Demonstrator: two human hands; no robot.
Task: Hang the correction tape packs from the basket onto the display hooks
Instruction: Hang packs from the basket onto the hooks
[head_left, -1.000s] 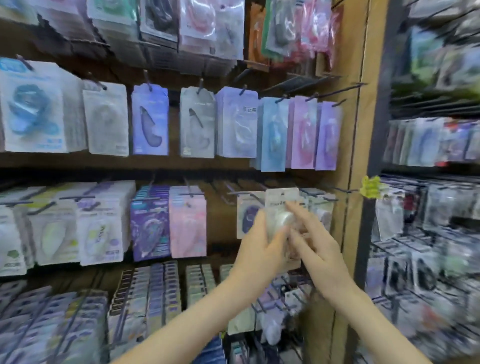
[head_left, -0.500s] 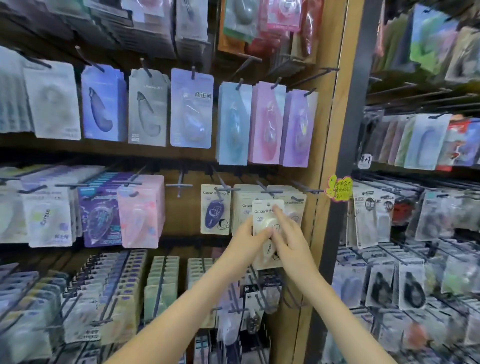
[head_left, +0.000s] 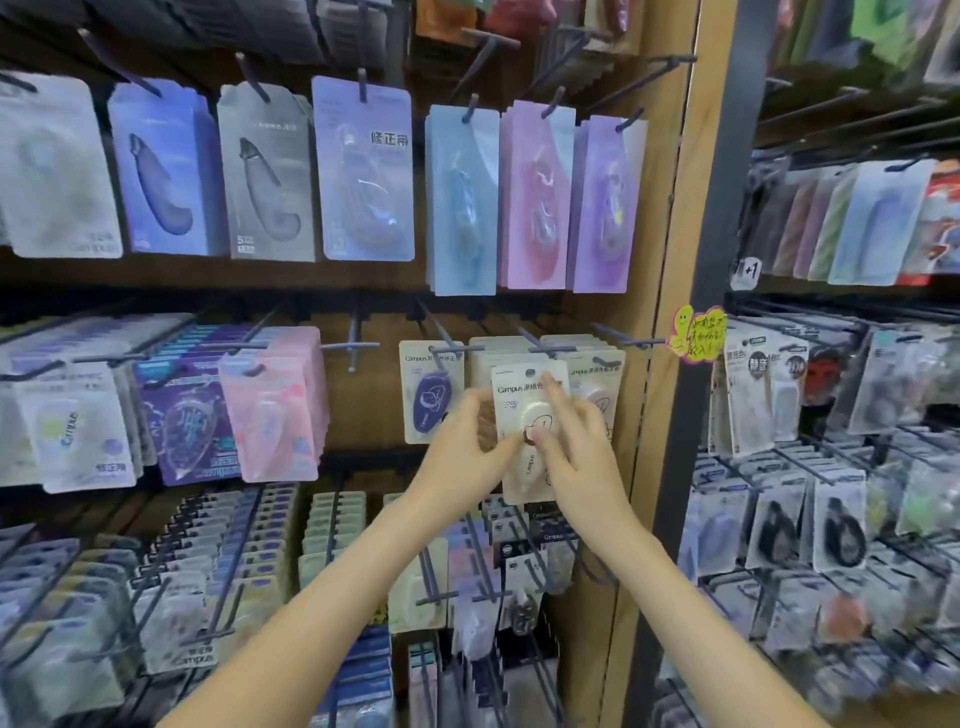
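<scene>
A cream Campus correction tape pack (head_left: 523, 391) is upright in front of a stack of similar cream packs (head_left: 587, 366) hanging on a middle-row hook (head_left: 551, 352). My left hand (head_left: 465, 457) pinches the pack's left edge, thumb on the front. My right hand (head_left: 579, 457) holds the right side, with its index finger stretched up the front toward the hang hole. Whether the hole is on the hook I cannot tell. No basket is in view.
A purple Campus pack (head_left: 430, 397) hangs just left of the stack, beside a bare hook (head_left: 353, 347). Rows of packs fill the wall above, left and below. A wooden post (head_left: 670, 260) with a yellow tag (head_left: 696, 335) stands right, with more racks beyond.
Both hands have carried the cream pack in toward the cream stack in the middle row, and my view has shifted right along the wall.
</scene>
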